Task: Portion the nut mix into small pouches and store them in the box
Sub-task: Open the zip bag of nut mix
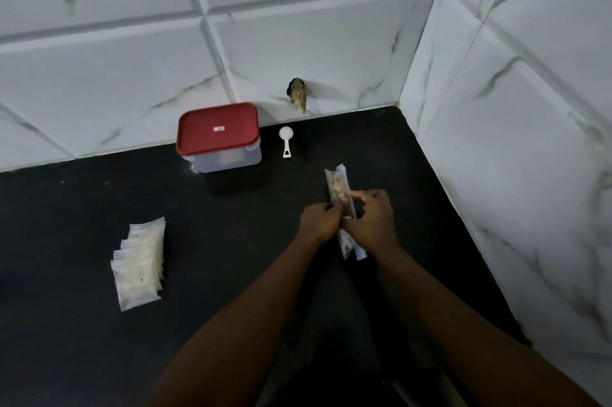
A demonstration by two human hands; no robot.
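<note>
Below, black counter, marbled walls

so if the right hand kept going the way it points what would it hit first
The nut bag, which the right hand is gripping. Beyond it, likely the white scoop, though it may pass just beside it.

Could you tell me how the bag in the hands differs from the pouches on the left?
The nut mix bag is one long, narrow pack; the pouches are a fanned stack of smaller ones. The bag shows brown contents; the pouches look whitish. The left hand and right hand grip the bag; the pouches lie untouched. Both look plastic.
</note>
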